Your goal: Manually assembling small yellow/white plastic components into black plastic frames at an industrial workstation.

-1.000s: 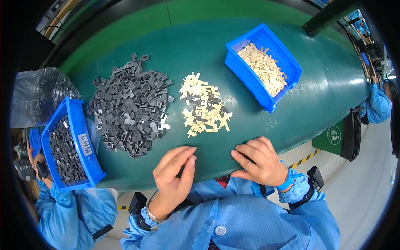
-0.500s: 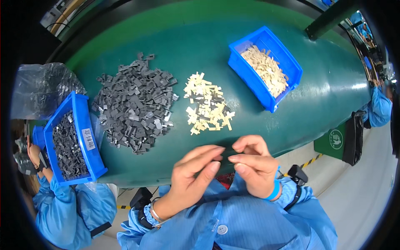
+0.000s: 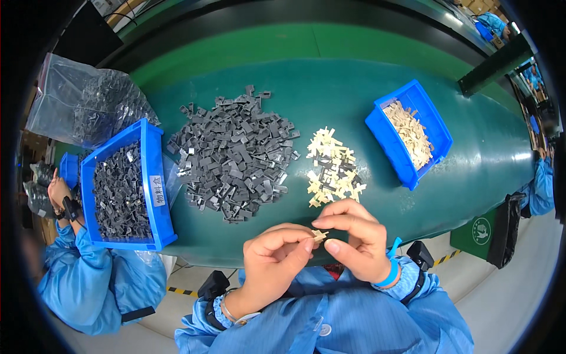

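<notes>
Close to my body, my left hand (image 3: pixel 277 256) pinches a small cream plastic piece (image 3: pixel 319 235) between thumb and forefinger. A dark bit shows at the lower side of that piece. My right hand (image 3: pixel 356 242) is right beside it, thumb and forefinger apart; whether a fingertip touches the piece I cannot tell. Just beyond my hands lies a small heap of cream pieces mixed with dark ones (image 3: pixel 335 168). To its left spreads a large pile of dark grey plastic parts (image 3: pixel 236 156).
A blue bin (image 3: pixel 389 138) of beige pieces stands at the far right. At left are a blue bin (image 3: pixel 168 209) of dark parts and a clear plastic bag (image 3: pixel 56 109). A co-worker's sleeve (image 3: pixel 106 283) is beyond the left bin. A dark post (image 3: pixel 495 65) rises at far right.
The view has shifted, so the table's things appear farther right. A cream piece now shows at my left fingertips. My right forefinger and thumb, close together before, have spread apart.
</notes>
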Demonstrator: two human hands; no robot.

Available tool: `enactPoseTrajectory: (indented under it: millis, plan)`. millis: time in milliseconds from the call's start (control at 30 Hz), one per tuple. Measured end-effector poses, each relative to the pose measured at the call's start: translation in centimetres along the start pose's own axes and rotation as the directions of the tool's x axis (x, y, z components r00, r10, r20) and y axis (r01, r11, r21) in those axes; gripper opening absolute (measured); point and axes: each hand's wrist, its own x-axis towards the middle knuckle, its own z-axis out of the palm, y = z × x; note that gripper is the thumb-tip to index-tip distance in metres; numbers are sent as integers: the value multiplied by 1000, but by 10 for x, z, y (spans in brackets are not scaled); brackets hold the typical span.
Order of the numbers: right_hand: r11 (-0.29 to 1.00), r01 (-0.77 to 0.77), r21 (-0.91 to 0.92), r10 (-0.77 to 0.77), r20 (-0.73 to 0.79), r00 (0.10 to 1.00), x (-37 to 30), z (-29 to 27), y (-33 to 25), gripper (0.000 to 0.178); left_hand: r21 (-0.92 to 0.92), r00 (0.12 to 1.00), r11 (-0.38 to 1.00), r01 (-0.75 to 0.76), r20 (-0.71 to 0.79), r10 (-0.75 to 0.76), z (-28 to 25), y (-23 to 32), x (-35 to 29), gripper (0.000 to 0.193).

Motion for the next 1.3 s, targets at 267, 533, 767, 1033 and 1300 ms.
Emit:
enactPoseTrajectory:
  millis: [267,533,767,1033,1300]
  plan:
    - [998,-65,-7,65,35,997,5,-3,-2,7,139,999,989,38,-13,-37,3,7,3,10]
    - [994,-94,47,93,26,995,4,3,0,6,2,1000,1000,22,5,-22,-3,-1,1,13]
    - [910,174,-377,-187,4,982,15,-3,-11,17,79,999,997,-22,-41,26,-1,1,2,13]
    - [734,402,-547,-294,277,915,27,-15,-14,21,487,985,856,-173,100,142,0,14,8,12]
    - [775,348,-527,-240,263,934,27,-13,-16,15,441,982,879,-178,136,131,0,13,7,9]
